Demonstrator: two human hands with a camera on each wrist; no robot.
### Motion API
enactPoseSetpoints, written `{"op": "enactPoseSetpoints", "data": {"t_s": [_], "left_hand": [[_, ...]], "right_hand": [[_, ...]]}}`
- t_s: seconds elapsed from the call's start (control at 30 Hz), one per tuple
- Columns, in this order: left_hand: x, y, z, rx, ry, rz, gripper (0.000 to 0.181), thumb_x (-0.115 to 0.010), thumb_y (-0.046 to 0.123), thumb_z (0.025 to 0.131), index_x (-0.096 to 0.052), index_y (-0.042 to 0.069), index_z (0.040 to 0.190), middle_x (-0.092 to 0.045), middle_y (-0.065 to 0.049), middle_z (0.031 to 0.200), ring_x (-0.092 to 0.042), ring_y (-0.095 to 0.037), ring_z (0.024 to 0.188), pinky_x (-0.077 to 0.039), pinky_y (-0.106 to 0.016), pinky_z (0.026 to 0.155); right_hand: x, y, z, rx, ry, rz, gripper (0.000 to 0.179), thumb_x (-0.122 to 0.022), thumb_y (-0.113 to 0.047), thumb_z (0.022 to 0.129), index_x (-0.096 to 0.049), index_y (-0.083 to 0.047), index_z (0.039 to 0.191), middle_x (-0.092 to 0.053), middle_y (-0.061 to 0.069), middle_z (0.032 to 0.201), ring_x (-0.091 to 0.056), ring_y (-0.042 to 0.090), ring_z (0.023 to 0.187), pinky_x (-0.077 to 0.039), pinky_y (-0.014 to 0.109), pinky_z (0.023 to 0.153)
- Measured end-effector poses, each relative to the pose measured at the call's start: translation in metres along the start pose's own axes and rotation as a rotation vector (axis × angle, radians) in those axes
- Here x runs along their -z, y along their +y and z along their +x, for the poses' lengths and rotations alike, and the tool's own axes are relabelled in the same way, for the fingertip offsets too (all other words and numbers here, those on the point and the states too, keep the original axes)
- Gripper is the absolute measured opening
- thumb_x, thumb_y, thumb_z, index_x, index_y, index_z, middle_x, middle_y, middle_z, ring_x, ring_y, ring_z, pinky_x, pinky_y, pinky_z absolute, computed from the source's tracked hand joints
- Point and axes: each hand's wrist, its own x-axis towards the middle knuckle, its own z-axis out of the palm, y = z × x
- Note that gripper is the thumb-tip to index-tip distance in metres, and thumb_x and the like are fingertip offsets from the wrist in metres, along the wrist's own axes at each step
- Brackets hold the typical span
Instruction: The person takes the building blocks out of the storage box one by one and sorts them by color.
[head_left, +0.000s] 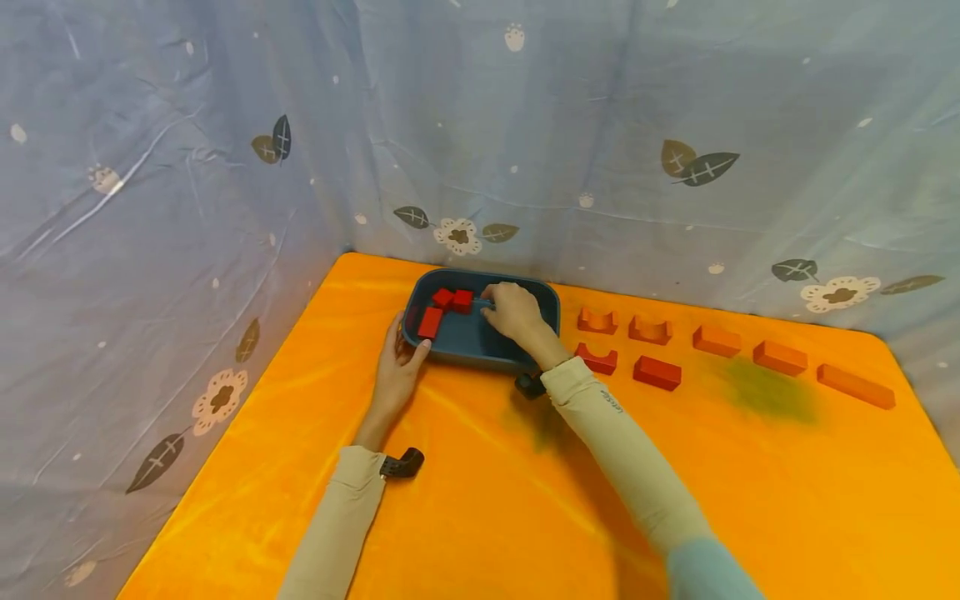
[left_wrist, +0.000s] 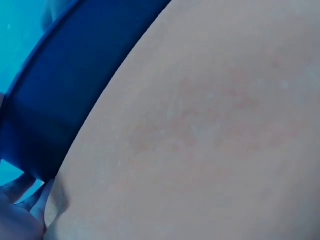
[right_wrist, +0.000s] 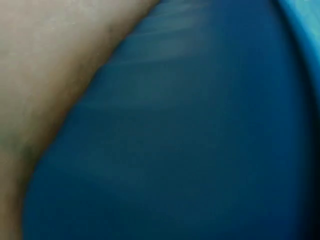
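Note:
A dark blue plastic bin (head_left: 468,335) stands at the back of the table, with three red blocks (head_left: 430,322) grouped in its left end. My left hand (head_left: 397,367) holds the bin's front left corner, thumb at the rim and fingers along the outer side. Inside the bin, my right hand (head_left: 516,312) is just right of a red cube (head_left: 462,301), its thumb and fingers parted with bin floor showing between them. The left wrist view is mostly skin beside the blue bin wall (left_wrist: 60,75). Blurred bin surface (right_wrist: 175,125) fills most of the right wrist view; the fingertips are hidden there.
Right of the bin lie a red arch block (head_left: 596,360) and a red rectangular block (head_left: 657,372). Behind and beyond them runs a row of several orange blocks (head_left: 716,340), some notched. A patterned grey curtain (head_left: 480,133) borders the orange tablecloth (head_left: 480,500) at back and left.

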Motion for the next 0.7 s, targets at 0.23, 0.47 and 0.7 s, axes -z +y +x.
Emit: {"op": "enactPoseSetpoints", "data": {"t_s": [0.23, 0.47, 0.7], "left_hand": [[-0.002, 0.0, 0.0, -0.01, 0.007, -0.002, 0.071, -0.06, 0.015, 0.099, -0.02, 0.008, 0.157, -0.029, -0.021, 0.156, -0.035, -0.039, 0.139, -0.033, -0.054, 0.11], [-0.004, -0.002, 0.0, -0.007, 0.001, -0.013, 0.071, -0.06, 0.015, 0.098, -0.019, 0.008, 0.157, -0.028, -0.022, 0.156, -0.034, -0.038, 0.139, -0.033, -0.052, 0.111], [0.0, 0.0, 0.001, -0.019, 0.006, -0.016, 0.071, -0.061, 0.015, 0.098, -0.02, 0.007, 0.156, -0.032, -0.025, 0.153, -0.039, -0.04, 0.134, -0.036, -0.053, 0.108]], "right_hand": [[-0.016, -0.006, 0.021, 0.063, -0.056, -0.061, 0.043, -0.069, -0.019, 0.093, -0.059, -0.005, 0.133, -0.06, 0.014, 0.122, -0.064, 0.03, 0.102, -0.053, 0.041, 0.088], [-0.026, -0.014, 0.031, 0.045, -0.068, -0.12, 0.047, -0.07, -0.024, 0.093, -0.057, -0.006, 0.135, -0.061, 0.014, 0.123, -0.063, 0.029, 0.104, -0.054, 0.042, 0.088], [-0.023, -0.018, 0.034, 0.025, -0.032, -0.058, 0.044, -0.07, -0.022, 0.092, -0.059, -0.007, 0.132, -0.065, 0.013, 0.12, -0.065, 0.03, 0.097, -0.055, 0.042, 0.082]]}}
